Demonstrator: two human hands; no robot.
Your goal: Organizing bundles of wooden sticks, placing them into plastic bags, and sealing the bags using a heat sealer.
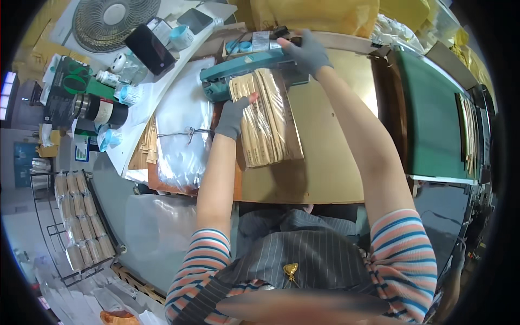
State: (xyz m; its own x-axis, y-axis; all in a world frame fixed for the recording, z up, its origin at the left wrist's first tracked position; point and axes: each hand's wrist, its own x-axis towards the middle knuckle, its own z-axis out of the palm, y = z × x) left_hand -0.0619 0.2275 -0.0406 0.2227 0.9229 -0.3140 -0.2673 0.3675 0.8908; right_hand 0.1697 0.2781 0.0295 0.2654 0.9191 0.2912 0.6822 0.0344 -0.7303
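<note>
A clear plastic bag of long, slim brown paper packets (262, 122) lies on the tan board, its far end against a teal bar-type heat sealer (244, 65). My left hand (234, 116), in a grey fingerless glove, grips the bag's left edge. Its thumb lies on top of the bag, and the other fingers are mostly hidden. At the right end of the sealer's upper arm is my right hand (310, 53), gloved the same way, its fingers bent over that arm. The sealer's bar crosses the bag's far end.
Flat clear plastic bags (184, 124) lie left of the board (336, 135). A white side table (138, 130) carries a fan (114, 21), a phone (150, 49), tape rolls and a black flask (103, 110). Filled bags hang on a wire rack (81, 216). A green surface (436, 119) is at right.
</note>
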